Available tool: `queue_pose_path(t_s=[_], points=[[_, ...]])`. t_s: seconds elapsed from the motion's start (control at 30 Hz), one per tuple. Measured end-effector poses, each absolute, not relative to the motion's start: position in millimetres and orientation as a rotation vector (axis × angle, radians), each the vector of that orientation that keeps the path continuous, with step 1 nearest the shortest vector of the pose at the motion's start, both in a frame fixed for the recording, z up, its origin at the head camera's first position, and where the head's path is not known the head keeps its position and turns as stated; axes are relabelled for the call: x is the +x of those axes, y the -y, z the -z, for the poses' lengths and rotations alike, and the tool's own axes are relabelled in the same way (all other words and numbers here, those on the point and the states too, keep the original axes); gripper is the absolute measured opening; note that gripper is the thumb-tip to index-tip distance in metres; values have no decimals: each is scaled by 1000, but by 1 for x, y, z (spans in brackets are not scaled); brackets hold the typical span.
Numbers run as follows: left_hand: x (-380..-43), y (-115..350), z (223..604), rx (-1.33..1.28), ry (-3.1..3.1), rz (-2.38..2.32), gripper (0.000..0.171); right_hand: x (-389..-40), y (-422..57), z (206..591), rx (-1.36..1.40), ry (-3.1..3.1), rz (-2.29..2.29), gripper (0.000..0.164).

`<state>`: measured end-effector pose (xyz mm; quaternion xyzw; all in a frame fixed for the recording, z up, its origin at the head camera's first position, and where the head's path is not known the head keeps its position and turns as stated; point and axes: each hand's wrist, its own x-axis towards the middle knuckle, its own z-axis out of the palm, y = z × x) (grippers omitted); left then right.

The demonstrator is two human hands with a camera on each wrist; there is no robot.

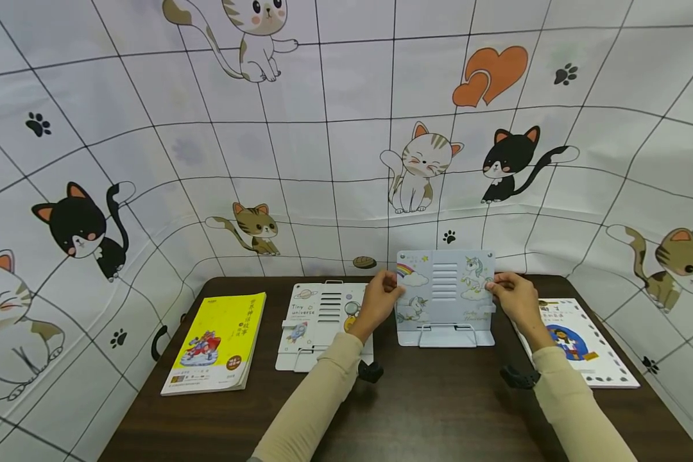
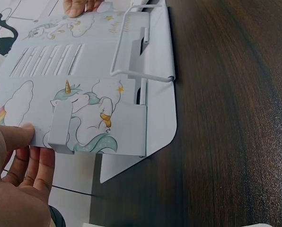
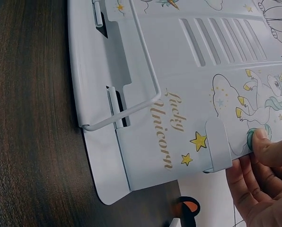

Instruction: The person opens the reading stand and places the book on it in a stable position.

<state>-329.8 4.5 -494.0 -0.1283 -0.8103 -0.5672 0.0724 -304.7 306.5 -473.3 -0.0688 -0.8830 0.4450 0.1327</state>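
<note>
A pale blue-grey metal book stand (image 1: 444, 295) printed with unicorns stands tilted up on its base plate, on the dark table. My left hand (image 1: 382, 300) pinches its left edge, the thumb on the front face beside a side clip, as the left wrist view shows (image 2: 22, 161). On the opposite edge my right hand (image 1: 516, 301) pinches the plate near the other clip, its thumb by a unicorn print (image 3: 266, 165). A wire page holder (image 3: 148, 101) juts out from the stand's lower front. Slots run across the middle of the plate.
Left of the stand lies a white book stand (image 1: 300, 321) with a space print, partly behind my left forearm. A yellow book (image 1: 219, 340) lies at the table's left, a white book (image 1: 595, 346) at the right. A cat-printed curtain (image 1: 346, 154) hangs behind the table (image 1: 427, 404).
</note>
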Motion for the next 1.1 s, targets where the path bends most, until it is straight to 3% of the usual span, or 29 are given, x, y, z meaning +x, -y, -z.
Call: queue_pose_path(t_s=[0.43, 0.7, 0.9, 1.1], points=[[-322, -15, 481, -274, 2346, 1685, 21, -298, -319, 469, -73, 2617, -1299, 44], [-293, -40, 463, -388, 2134, 1577, 5, -280, -352, 468, -17, 2612, -1162, 39], [-269, -62, 456, -548, 2202, 1809, 12, -265, -378, 470, -61, 2652, -1019, 38], [-254, -89, 458, -507, 2274, 2025, 19, -248, -402, 474, -157, 2709, -871, 34]])
